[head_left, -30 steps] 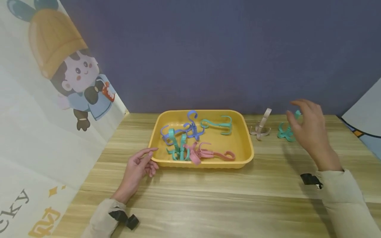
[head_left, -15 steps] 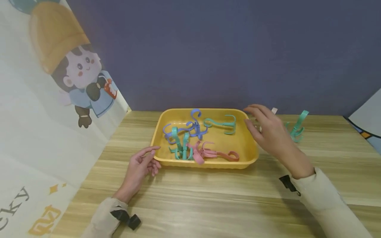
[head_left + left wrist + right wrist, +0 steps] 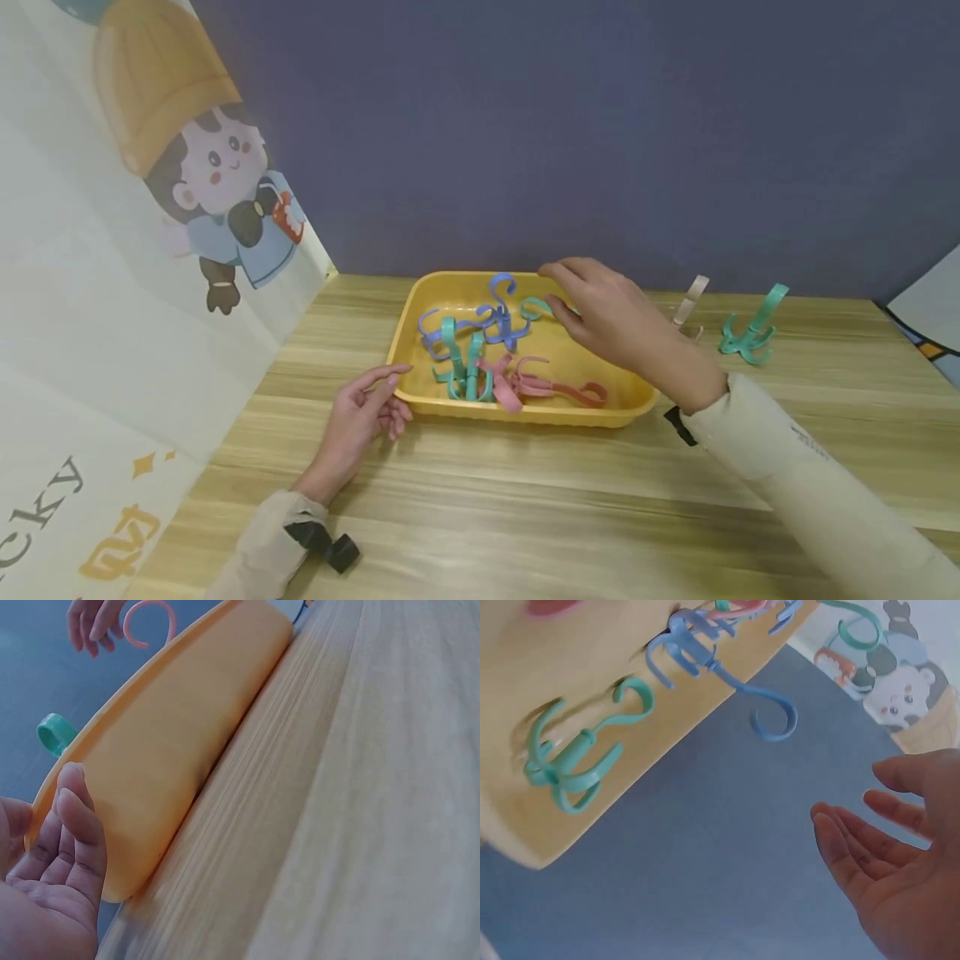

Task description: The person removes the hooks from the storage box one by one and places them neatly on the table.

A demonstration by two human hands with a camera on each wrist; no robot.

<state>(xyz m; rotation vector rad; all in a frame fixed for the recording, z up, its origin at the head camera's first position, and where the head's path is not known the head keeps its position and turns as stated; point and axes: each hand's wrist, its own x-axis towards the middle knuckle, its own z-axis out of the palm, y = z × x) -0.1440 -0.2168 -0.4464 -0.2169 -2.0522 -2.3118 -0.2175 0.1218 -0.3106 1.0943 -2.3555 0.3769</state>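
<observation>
My left hand (image 3: 362, 412) is at the front left corner of a yellow plastic tray (image 3: 525, 413), gripping its rim, with curled fingers against the outer wall in the left wrist view. Over the tray's right part hovers my right hand (image 3: 611, 312), empty, its fingers spread from the thumb. Beneath it lies a green multi-prong hanging hook (image 3: 570, 754), partly hidden in the head view. Blue hooks (image 3: 507, 325), two upright green hooks (image 3: 453, 358) and pink-red hooks (image 3: 536, 387) fill the left and front of the tray.
Right of the tray, a beige hook (image 3: 692, 298) and another green hook (image 3: 753, 333) stand upright on the wooden table (image 3: 495, 500). A dark blue panel (image 3: 585, 133) rises behind. At left is a white cartoon-printed panel (image 3: 90, 292).
My right hand has moved left from beside the standing green hook, past the beige hook, to above the tray. The left hand keeps its place on the tray; the view shifts slightly.
</observation>
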